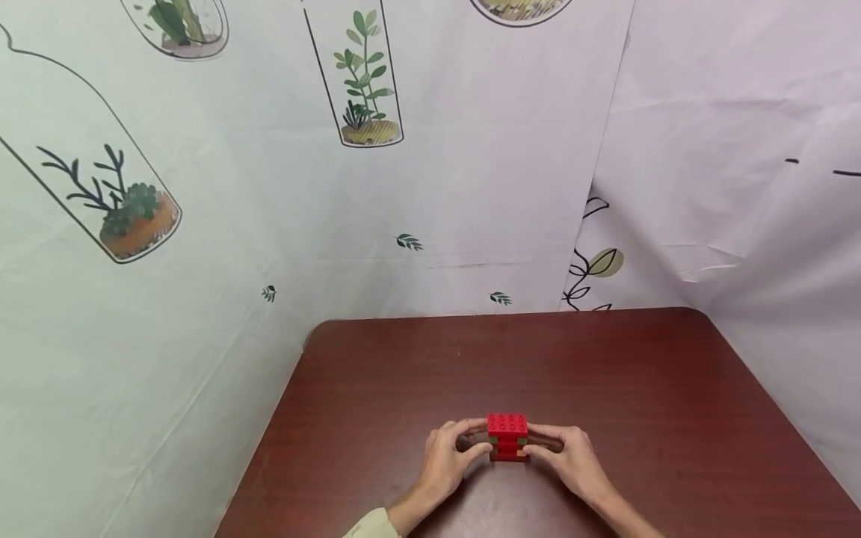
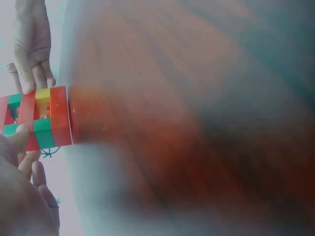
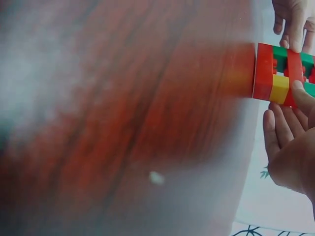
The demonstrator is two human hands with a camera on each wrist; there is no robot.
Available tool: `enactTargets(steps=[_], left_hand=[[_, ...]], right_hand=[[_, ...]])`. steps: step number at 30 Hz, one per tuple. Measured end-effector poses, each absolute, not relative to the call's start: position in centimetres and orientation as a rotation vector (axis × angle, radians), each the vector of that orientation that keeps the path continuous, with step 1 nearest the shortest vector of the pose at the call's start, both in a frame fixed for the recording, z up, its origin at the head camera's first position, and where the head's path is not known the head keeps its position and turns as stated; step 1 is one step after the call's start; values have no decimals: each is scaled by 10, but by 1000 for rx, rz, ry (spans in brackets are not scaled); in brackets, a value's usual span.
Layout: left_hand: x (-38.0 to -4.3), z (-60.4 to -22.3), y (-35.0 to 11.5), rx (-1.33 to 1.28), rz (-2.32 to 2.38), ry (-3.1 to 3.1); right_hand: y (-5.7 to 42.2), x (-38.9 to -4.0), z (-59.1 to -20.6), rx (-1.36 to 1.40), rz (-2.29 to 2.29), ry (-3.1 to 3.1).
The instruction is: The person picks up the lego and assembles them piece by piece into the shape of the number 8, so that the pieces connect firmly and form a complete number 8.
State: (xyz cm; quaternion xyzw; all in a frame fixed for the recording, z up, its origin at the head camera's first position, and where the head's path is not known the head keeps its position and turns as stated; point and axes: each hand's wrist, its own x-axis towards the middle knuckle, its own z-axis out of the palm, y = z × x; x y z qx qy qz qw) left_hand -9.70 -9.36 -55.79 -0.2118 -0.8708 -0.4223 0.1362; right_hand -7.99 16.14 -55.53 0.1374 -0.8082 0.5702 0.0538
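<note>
A small stack of toy building bricks (image 1: 507, 427) stands near the front of the table, a red studded brick on top. Seen from the left wrist, it has red layers with green bricks (image 2: 44, 133) and a yellow brick (image 2: 43, 95) between them, and gaps in the middle. My left hand (image 1: 442, 457) grips its left side, thumb at the near face and fingers reaching behind. On the opposite side my right hand (image 1: 577, 462) holds it the same way, its thumb (image 3: 301, 96) pressing on a red layer in the right wrist view.
The dark red-brown table (image 1: 471, 366) has a glossy top with rounded far corners. Pale cloth (image 1: 457, 194) printed with plants in glass jars hangs behind it and along both sides.
</note>
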Motion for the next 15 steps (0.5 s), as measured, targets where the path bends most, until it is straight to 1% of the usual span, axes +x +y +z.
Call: enactTargets(steps=[4, 15], left_hand=[[-100, -556, -92, -596, -1243, -2518], [-110, -552, -88, -523, -1356, -2545]], right_hand=[[160, -83, -552, 375, 1699, -2456], [154, -93, -549, 141, 1712, -2525]])
